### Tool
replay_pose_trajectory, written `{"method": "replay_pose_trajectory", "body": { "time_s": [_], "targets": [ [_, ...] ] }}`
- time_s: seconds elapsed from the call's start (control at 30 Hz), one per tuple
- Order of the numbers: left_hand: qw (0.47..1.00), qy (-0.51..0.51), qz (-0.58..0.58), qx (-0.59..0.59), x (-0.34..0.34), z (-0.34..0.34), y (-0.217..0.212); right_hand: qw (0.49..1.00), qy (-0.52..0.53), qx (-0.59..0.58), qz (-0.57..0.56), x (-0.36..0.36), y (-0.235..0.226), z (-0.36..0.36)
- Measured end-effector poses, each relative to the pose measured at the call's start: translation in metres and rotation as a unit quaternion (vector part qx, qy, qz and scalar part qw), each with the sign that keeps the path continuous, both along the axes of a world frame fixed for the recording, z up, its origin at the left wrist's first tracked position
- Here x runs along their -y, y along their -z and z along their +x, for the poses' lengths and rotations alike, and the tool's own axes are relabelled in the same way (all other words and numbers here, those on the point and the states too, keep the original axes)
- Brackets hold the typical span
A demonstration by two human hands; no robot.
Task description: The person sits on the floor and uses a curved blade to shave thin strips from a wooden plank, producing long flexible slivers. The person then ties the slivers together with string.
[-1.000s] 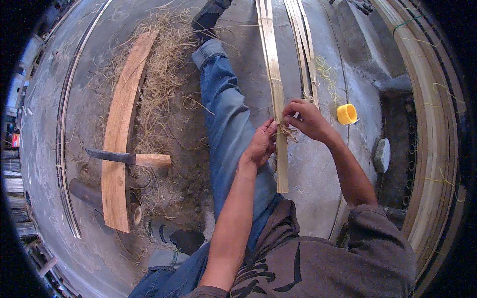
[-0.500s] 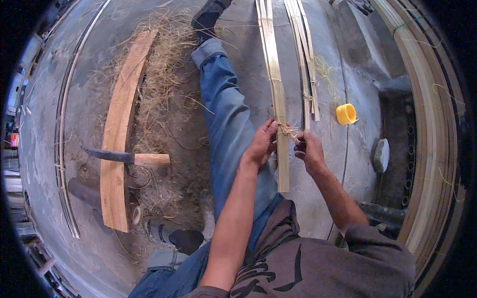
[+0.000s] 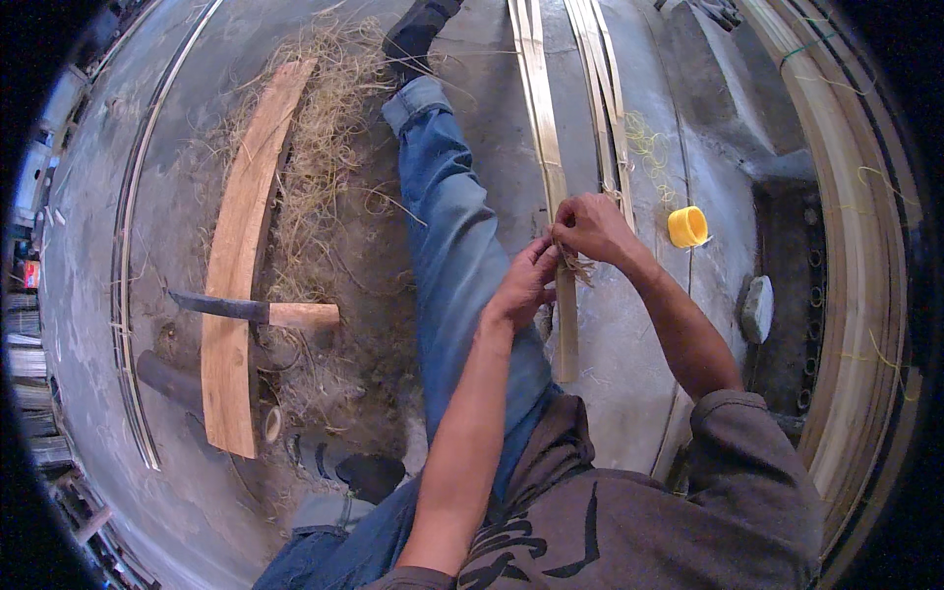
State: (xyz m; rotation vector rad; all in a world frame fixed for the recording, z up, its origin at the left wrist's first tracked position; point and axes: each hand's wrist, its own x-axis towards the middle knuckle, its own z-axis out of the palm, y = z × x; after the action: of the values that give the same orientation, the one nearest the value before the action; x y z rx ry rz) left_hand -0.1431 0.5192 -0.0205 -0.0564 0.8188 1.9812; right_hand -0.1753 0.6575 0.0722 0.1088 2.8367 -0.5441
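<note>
A long bundle of flat, pale bamboo strips (image 3: 567, 339) runs from the far edge down to beside my thigh. My left hand (image 3: 521, 285) is closed on the bundle's left edge. Over the bundle, just beyond the left fingertips, my right hand (image 3: 595, 228) pinches at the thin fibre tie around it. Its fingers hide most of the tie. Frayed fibre ends (image 3: 578, 265) stick out to the right below that hand. A second group of bamboo strips (image 3: 602, 88) lies on the floor to the right, its near end partly covered by my right hand.
Left of my outstretched leg, a knife (image 3: 251, 310) with a wooden handle rests across a wooden plank (image 3: 246, 226), beside a heap of fibre shavings (image 3: 329, 187). A yellow roll (image 3: 687, 227), a pale stone (image 3: 757, 309) and long stacked strips (image 3: 855, 246) are on the right.
My right hand has moved up and left, from the loose fibre ends beside the bundle to over the bundle at the tie. My left hand stays nearly in place.
</note>
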Motion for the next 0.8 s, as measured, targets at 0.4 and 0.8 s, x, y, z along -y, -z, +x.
{"method": "replay_pose_trajectory", "body": {
  "time_s": [0.4, 0.8],
  "targets": [
    [1.0, -0.003, -0.003, -0.006, -0.002, -0.002, 0.005, 0.993, 0.065, -0.099, 0.015, 0.005, 0.018, 0.004],
    [0.998, 0.008, -0.067, -0.014, -0.003, 0.0, -0.002, 0.97, 0.127, -0.191, -0.083, -0.017, 0.036, 0.026]
  ]
}}
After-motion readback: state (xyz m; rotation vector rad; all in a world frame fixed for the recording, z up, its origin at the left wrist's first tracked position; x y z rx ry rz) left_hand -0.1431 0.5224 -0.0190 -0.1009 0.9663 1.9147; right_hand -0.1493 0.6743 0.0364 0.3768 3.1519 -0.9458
